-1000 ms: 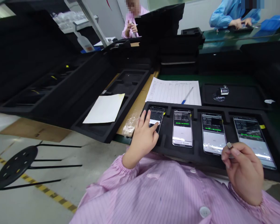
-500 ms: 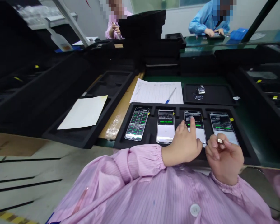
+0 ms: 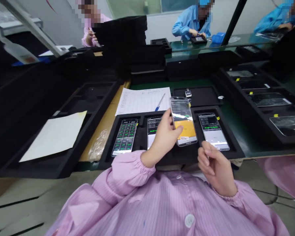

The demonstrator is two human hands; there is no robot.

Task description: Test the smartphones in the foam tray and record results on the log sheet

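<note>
My left hand (image 3: 165, 137) grips a phone (image 3: 183, 121) by its left edge and holds it lifted above a black foam tray (image 3: 236, 151); its screen shows an orange panel. Three more phones lie in the tray: one with a green key grid (image 3: 125, 137) at the left, one (image 3: 152, 126) partly hidden behind my left hand, one (image 3: 213, 131) at the right. My right hand (image 3: 215, 168) hovers at the tray's near edge, fingers curled together; what they hold is hidden.
A printed sheet (image 3: 142, 100) with a blue pen (image 3: 159, 103) lies behind the tray, beside a small metal object (image 3: 188, 93) on a black mat. Long black foam trays flank both sides, one bearing a pale paper (image 3: 54, 135). Other people work at benches beyond.
My left hand went from tapping the leftmost phone to the third phone and has lifted it out of the tray. My right hand drew back and the small metal piece in its fingers is no longer visible.
</note>
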